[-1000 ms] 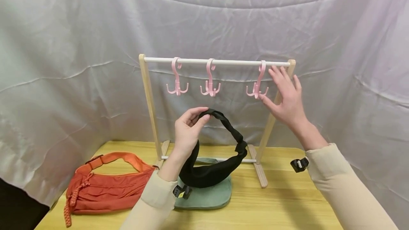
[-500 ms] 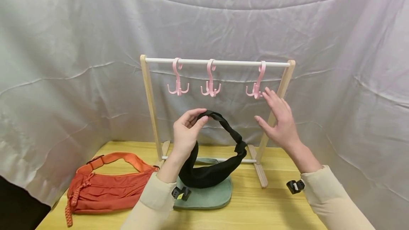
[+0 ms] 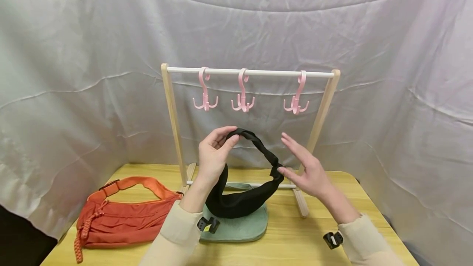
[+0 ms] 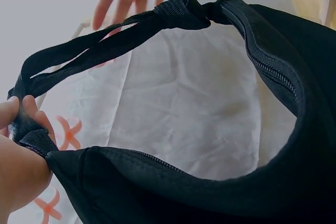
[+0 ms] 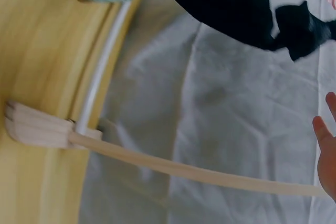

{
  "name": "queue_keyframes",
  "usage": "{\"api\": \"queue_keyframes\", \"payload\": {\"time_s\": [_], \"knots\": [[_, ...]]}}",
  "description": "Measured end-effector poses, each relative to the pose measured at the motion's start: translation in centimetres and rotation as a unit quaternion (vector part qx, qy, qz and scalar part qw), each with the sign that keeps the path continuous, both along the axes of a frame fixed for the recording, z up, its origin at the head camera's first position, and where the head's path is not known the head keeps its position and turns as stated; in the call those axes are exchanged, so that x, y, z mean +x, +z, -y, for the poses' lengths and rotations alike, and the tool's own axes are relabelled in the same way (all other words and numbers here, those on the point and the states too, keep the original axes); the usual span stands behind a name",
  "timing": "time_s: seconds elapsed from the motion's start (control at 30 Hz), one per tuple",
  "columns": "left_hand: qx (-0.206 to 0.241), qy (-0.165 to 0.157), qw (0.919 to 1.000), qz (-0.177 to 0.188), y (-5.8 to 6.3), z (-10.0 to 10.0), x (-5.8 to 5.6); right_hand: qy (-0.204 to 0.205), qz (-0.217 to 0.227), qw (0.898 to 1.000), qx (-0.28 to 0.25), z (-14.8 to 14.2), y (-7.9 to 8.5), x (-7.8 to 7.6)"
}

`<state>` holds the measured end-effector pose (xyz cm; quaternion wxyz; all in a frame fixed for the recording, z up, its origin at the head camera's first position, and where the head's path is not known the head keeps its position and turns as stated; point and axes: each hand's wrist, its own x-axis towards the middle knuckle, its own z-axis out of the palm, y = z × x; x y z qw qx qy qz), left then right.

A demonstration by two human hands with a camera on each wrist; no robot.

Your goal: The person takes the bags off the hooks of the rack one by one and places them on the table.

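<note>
A black zippered shoulder bag hangs in the air from my left hand, which pinches the top of its strap between thumb and fingers. In the left wrist view the bag's strap is twisted and knotted at its far end. My right hand reaches towards that knot with fingers extended; in the right wrist view a gap shows between the hand and the bag. Above the bag, three pink hooks hang from the white rail of a wooden rack.
A green bag lies on the yellow table under the black one. An orange-red bag with a braided cord lies to the left. The rack's wooden posts stand either side, with a grey cloth behind.
My right hand has left the rightmost pink hook and moved down and left to beside the black bag's knot. The left hand keeps its pinch on the strap, nearly still.
</note>
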<state>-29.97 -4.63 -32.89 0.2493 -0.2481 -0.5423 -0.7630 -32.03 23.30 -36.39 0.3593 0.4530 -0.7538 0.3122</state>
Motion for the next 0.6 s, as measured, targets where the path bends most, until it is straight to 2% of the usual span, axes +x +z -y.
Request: {"api": "queue_keyframes", "payload": {"time_s": [0.23,0.6], "knots": [[-0.005,0.009,0.9999,0.006,-0.1,0.0,0.0,0.007,0.056,0.998,0.013,0.4,-2.6,0.5],[0.001,0.020,0.9998,0.005,-0.4,0.2,-0.1,0.021,0.050,0.998,-0.011,1.0,-5.0,0.5]]}}
